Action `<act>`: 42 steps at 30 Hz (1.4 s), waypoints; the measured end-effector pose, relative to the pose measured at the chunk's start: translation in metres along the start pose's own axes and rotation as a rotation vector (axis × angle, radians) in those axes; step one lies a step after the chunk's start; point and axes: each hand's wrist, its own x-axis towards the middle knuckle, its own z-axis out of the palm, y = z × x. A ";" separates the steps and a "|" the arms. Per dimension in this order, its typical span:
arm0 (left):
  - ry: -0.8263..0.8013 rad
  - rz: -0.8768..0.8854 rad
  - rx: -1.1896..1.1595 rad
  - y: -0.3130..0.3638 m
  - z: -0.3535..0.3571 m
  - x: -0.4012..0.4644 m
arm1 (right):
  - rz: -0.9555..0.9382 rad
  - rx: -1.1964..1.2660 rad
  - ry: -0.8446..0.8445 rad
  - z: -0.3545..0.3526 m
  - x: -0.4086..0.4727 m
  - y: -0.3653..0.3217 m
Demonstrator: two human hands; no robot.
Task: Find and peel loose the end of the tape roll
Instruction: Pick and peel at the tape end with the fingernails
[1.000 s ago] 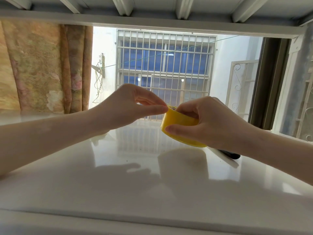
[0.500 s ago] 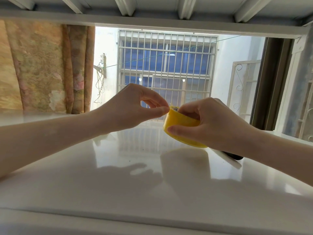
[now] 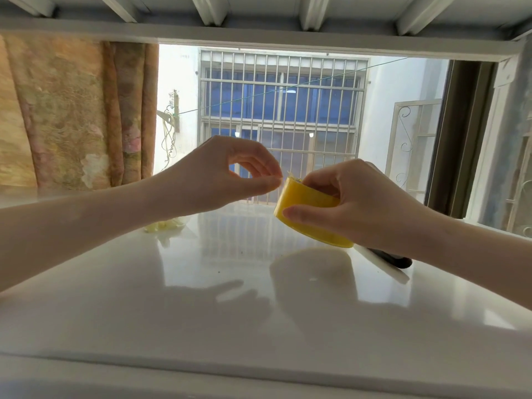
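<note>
Your right hand [image 3: 359, 205] holds the yellow tape roll [image 3: 309, 216] right of the frame's centre, lifted above the glossy white desk [image 3: 201, 298]; its thumb presses the roll's outer face while curled fingers hook over the top edge. Your left hand [image 3: 227, 175] sits just left of the roll, thumb and forefinger pressed together in a pinching grip at the roll's upper left rim, where a thin sliver of tape shows; whether it is actually caught between them is too small to tell. Below your right wrist, a dark object [image 3: 394, 259] lies on the desk, partly hidden.
</note>
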 end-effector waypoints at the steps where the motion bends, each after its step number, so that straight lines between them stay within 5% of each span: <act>1: -0.010 0.004 0.013 -0.001 0.000 0.000 | -0.002 -0.004 0.004 0.000 0.000 0.000; 18: -0.014 0.015 0.022 -0.005 0.006 0.001 | -0.067 -0.032 0.016 0.006 0.001 -0.003; 26: 0.074 -0.008 0.128 -0.006 0.003 -0.001 | -0.023 0.187 -0.134 0.002 0.001 -0.006; 42: 0.063 -0.090 0.142 0.015 -0.002 -0.010 | -0.021 0.228 -0.063 -0.007 -0.002 -0.019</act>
